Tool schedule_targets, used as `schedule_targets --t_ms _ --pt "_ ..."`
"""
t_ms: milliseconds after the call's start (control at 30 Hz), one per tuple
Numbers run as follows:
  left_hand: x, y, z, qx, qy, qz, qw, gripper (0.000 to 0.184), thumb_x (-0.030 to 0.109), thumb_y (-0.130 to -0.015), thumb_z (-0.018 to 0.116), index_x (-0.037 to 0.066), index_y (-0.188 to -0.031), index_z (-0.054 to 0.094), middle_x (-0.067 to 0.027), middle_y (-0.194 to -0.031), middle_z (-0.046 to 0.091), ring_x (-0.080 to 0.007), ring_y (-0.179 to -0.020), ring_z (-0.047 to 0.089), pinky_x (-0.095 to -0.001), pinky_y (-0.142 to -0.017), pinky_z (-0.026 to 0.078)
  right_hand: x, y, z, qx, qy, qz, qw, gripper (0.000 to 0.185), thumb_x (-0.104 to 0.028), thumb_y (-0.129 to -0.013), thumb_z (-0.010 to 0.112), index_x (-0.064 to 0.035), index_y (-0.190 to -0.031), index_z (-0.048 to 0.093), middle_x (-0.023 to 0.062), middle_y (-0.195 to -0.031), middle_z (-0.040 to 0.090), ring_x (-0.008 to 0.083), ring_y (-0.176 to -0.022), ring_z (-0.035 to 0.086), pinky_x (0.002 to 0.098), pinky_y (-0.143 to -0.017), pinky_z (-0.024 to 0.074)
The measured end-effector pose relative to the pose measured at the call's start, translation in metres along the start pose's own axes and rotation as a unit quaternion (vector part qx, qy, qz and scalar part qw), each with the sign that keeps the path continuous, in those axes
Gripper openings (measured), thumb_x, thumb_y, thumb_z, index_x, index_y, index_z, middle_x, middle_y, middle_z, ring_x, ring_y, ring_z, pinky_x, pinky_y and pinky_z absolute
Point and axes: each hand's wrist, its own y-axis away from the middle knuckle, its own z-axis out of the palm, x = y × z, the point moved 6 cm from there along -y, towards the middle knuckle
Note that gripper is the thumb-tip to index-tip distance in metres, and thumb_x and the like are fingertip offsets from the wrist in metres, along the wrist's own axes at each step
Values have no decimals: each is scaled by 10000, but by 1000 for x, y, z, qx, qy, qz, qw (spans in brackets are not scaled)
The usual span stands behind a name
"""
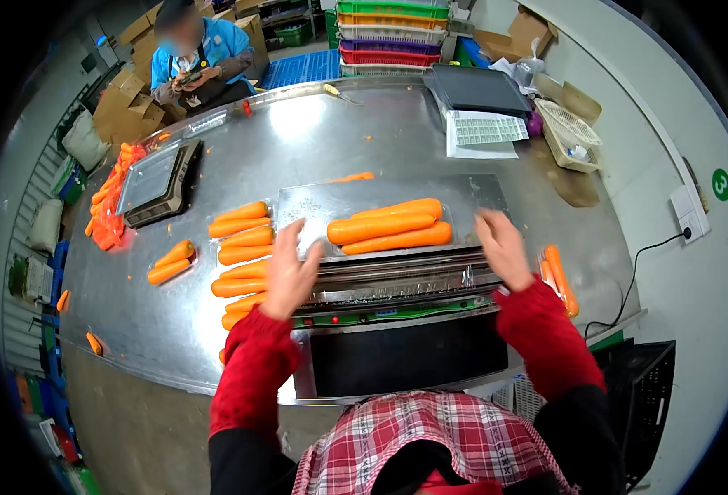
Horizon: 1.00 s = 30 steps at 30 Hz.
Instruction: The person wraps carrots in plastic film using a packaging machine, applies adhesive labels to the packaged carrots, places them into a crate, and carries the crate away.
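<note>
Three carrots (pixel 390 224) lie side by side on the metal plate of a film-wrapping machine (pixel 397 285), between my hands. Clear plastic seems to surround them, though its edges are hard to make out. My left hand (pixel 292 271) is just left of these carrots, thumb and fingers apart, nothing visible in it. To their right, my right hand (pixel 502 247) has its fingers stretched out over the plate's right edge and looks bare of any object. A roll of clear film (pixel 405 289) runs across the machine, nearer to me than the carrots.
Several carrot packs (pixel 244 256) line the left side, near a separate pair (pixel 170 262). A scale (pixel 159 183) stands by loose carrots (pixel 108 198). More carrots (pixel 558 280) lie right. Papers (pixel 486 132) and a basket (pixel 568 136) sit behind. A co-worker (pixel 203 58) is across the table.
</note>
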Motion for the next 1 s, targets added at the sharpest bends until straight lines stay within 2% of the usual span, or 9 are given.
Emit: schedule_targets --t_ms 67,200,433,500,567,633,700,833,1000 --pt "-10 22 -29 -130 -273 -87 949 387 366 -853 631 -18 -888 661 -224 -859 666 -356 -751 656 -432 -616 507 21 25 -14 -151 219 141 954 435 -479 -849 603 -64 -793 724 142 -684 662 342 -711 653 413 -669 507" --pt "-9 40 -19 -168 -365 -86 912 399 410 -789 672 26 -681 674 -150 -553 609 -358 -593 632 -443 -541 481 25 33 14 -286 193 153 926 419 -482 -791 662 -73 -797 753 159 -663 654 328 -687 660 408 -643 503" --pt "-12 77 -19 -284 126 -360 880 359 289 -885 579 5 -664 586 -110 -538 559 -232 -527 607 -336 -510 474 11 76 -13 -331 -287 321 840 266 -231 -920 518 -51 -725 507 60 -611 568 119 -447 465 230 -408 347" --pt "26 66 -40 -245 386 -407 791 352 280 -922 533 63 -645 511 -92 -532 532 -224 -508 589 -315 -487 477 -15 87 -27 -196 -495 396 748 288 -245 -930 476 -37 -731 472 131 -582 550 154 -424 480 246 -379 361" --pt "50 18 -53 -123 585 -266 756 336 329 -945 506 95 -706 473 -135 -582 555 -260 -535 596 -349 -507 513 -39 34 -34 -110 -667 103 730 281 -255 -935 486 -46 -746 497 204 -706 606 254 -534 583 304 -470 474" --pt "45 -39 -38 58 588 -266 761 297 273 -982 455 23 -893 589 -206 -928 676 -317 -875 668 -401 -810 544 -47 -25 -22 193 -706 293 616 242 -196 -941 490 -33 -767 532 240 -910 645 292 -758 656 343 -674 547" --pt "23 -100 13 57 497 -166 850 198 134 -969 504 19 -862 623 -169 -980 687 -251 -898 660 -351 -883 511 -13 -78 15 117 -613 107 774 182 -117 -936 493 -20 -796 555 224 -1056 644 271 -936 653 350 -839 534" --pt "-55 -72 83 -49 97 -167 980 261 204 -958 539 -43 -934 622 -139 -709 583 -174 -670 499 -311 -657 449 56 -77 89 40 -202 111 972 241 -153 -939 543 24 -1062 649 207 -1228 578 206 -1015 621 312 -868 491" --pt "-37 -60 66 -116 -98 59 987 287 205 -915 578 -6 -1096 651 -228 -1053 630 -347 -1060 569 -414 -917 441 29 -73 74 -103 -79 -3 992 193 -116 -950 525 -41 -1074 652 191 -1412 424 236 -1231 508 354 -977 424"
